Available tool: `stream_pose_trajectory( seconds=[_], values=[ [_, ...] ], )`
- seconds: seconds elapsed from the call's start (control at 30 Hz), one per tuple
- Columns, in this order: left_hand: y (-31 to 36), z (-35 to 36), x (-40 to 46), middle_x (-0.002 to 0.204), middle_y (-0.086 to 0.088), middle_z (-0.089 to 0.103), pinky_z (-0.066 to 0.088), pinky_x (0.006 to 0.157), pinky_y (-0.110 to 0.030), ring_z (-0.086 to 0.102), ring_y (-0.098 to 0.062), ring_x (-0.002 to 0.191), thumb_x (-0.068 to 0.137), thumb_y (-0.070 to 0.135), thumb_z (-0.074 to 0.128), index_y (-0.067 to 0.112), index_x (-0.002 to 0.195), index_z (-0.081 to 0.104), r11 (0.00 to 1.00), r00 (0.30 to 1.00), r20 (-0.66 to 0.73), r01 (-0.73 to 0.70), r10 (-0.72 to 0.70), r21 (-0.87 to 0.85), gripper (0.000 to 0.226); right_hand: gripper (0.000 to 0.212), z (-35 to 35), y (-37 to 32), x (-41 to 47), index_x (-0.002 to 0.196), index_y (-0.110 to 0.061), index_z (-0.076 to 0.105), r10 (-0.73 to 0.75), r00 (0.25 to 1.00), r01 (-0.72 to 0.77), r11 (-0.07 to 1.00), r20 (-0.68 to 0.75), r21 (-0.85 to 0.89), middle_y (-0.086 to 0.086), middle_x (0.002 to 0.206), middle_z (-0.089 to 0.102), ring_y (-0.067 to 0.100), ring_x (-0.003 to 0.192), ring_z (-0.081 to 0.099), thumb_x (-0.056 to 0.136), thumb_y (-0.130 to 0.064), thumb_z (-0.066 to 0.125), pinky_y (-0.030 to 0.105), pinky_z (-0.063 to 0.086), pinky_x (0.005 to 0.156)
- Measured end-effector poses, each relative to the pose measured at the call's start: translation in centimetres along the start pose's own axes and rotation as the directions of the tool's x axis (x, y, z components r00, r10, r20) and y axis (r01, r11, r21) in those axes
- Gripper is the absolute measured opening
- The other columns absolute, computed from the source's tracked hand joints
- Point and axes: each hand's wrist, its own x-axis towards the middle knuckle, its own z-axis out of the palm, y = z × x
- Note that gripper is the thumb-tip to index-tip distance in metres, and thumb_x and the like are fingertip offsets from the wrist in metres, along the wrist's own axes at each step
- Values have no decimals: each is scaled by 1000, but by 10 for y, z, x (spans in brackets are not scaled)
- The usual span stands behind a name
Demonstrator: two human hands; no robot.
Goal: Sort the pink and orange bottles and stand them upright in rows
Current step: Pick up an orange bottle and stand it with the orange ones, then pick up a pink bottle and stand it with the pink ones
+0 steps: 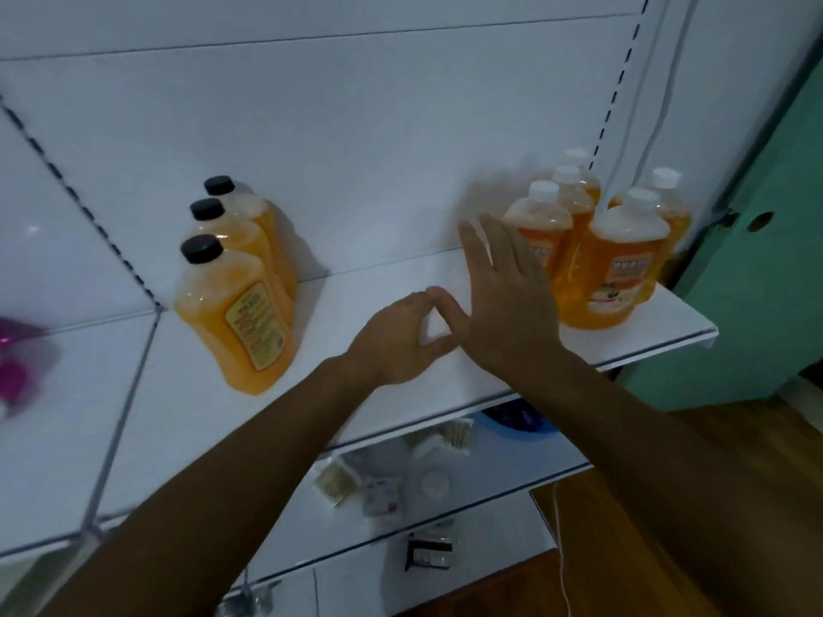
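Three orange bottles with black caps (242,313) stand upright in a row on the white shelf (200,407), running front to back at its left. Several orange bottles with white caps (617,264) stand upright in two rows at the shelf's right end. My right hand (507,300) is above the shelf just left of the white-capped group, fingers straight and spread, holding nothing. My left hand (401,340) hovers over the shelf's middle with fingers loosely curled, empty, its fingertips near my right thumb. A blurred pink bottle (18,362) shows at the far left edge.
A white back panel with slotted uprights (617,86) rises behind the shelf. A lower shelf (499,478) holds small packets and a blue bowl (519,418). A green wall (757,305) stands to the right, with wooden floor (735,505) below.
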Motion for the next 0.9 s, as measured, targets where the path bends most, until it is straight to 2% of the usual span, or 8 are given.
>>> stream_pose_trajectory(
  seconds=[0.1, 0.17, 0.23, 0.33, 0.53, 0.63, 0.77, 0.9],
  values=[
    [-7, 1, -27, 143, 0, 51, 40, 107, -33, 53, -18, 124, 90, 65, 45, 24, 140, 44, 999, 1000, 14, 24, -24, 24, 65, 74, 4, -17, -9, 148, -13, 33, -48, 998, 46, 998, 38, 51, 16, 153, 35, 34, 140, 32, 93, -60, 45, 45, 29, 112],
    [-16, 3, -42, 137, 8, 55, 50, 99, -39, 58, -14, 117, 87, 75, 36, 31, 137, 45, 1000, 999, 17, 27, -27, 5, 68, 73, 5, -28, -14, 148, -13, 34, -74, 995, 67, 993, 67, 98, 15, 153, 34, 34, 141, 32, 92, -59, 47, 45, 29, 112],
    [-19, -2, -57, 132, 10, 58, 54, 94, -37, 60, -12, 111, 89, 71, 38, 32, 133, 48, 1000, 1000, 0, 27, -27, 5, 60, 73, 5, -39, -18, 148, -14, 33, -95, 990, 81, 987, 100, 142, 14, 154, 32, 33, 141, 31, 92, -58, 48, 45, 30, 111],
    [-22, -9, -75, 123, 8, 63, 55, 89, -36, 62, -13, 103, 90, 64, 43, 29, 126, 53, 999, 998, -46, 34, -35, -20, 52, 72, 4, -56, -22, 147, -15, 34, -124, 982, 98, 980, 143, 174, 11, 155, 32, 30, 142, 31, 91, -59, 47, 44, 31, 111],
    [-43, -26, -109, 118, 6, 66, 56, 83, -36, 64, -13, 98, 88, 68, 37, 25, 123, 57, 1000, 999, -27, 17, -18, -25, 59, 73, 2, -96, -36, 143, -12, 42, -161, 977, 126, 966, 141, 228, 11, 148, 43, 29, 136, 41, 88, -60, 39, 44, 36, 107],
    [-61, -37, -137, 125, 6, 64, 55, 89, -36, 64, -13, 103, 87, 71, 35, 23, 128, 55, 999, 1000, -13, -2, 1, -53, 67, 72, 1, -129, -46, 139, -9, 47, -168, 978, 135, 961, 121, 242, 13, 143, 49, 31, 131, 47, 90, -60, 38, 45, 41, 101],
    [-92, -62, -194, 131, 2, 61, 50, 95, -35, 61, -18, 110, 91, 62, 40, 21, 133, 52, 999, 999, 29, -30, 31, -35, 60, 67, -1, -192, -68, 131, -6, 53, -203, 978, 188, 952, 38, 240, 16, 132, 58, 35, 119, 56, 90, -58, 42, 46, 48, 92],
    [-137, -94, -258, 133, 2, 59, 50, 95, -35, 60, -18, 111, 94, 58, 43, 26, 135, 51, 997, 997, -11, -74, 75, 38, 53, 65, -5, -265, -88, 134, -9, 51, -198, 980, 191, 953, 9, 233, 13, 135, 56, 33, 122, 53, 90, -56, 43, 46, 48, 94]
  ],
)
